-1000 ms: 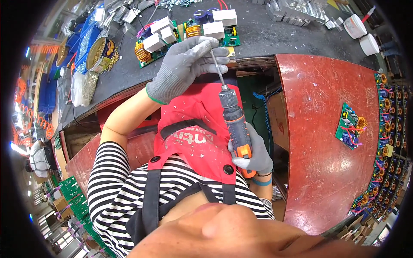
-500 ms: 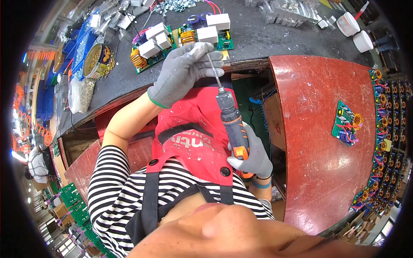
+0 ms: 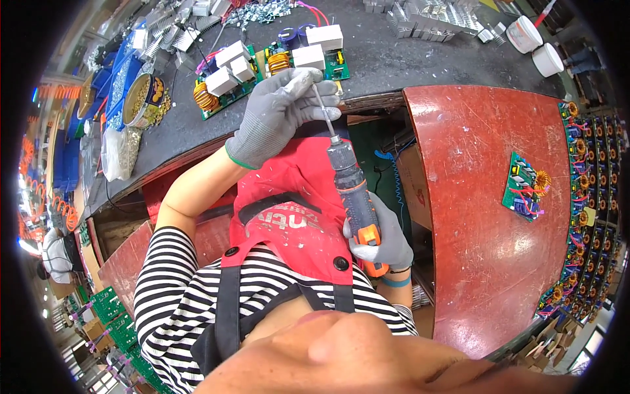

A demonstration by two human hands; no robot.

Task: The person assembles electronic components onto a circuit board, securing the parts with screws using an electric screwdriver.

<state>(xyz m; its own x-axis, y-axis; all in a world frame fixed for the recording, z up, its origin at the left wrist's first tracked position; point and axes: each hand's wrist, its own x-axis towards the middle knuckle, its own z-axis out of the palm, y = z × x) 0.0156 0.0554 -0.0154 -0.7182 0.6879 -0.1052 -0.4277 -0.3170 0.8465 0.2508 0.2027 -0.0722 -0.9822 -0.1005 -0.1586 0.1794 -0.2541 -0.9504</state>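
Observation:
My right hand (image 3: pixel 392 238), in a grey glove, is wrapped round the grip of a black and orange cordless drill (image 3: pixel 352 188). From its chuck a long thin driver bit (image 3: pixel 323 113) points up and away from me. At the bit's far end, the thumb and forefinger of my left hand (image 3: pixel 279 108), gloved too, are pinched together; anything small between them is hidden. Its other fingers reach behind the bit. Just beyond that hand, on the dark bench, stand two green circuit boards (image 3: pixel 247 85) with white blocks and copper coils.
Left on the black bench (image 3: pixel 387 69) are a round tub of small brass-coloured parts (image 3: pixel 137 100), blue bins (image 3: pixel 119 82) and a clear bag (image 3: pixel 121 152). Metal heat sinks (image 3: pixel 436 18) lie at the back. A red board (image 3: pixel 472 262) at right carries one circuit board (image 3: pixel 525 187); several more line its edge.
The view has shifted slightly. Both hands and the drill keep nearly the same pose, with the bit still at my left fingertips.

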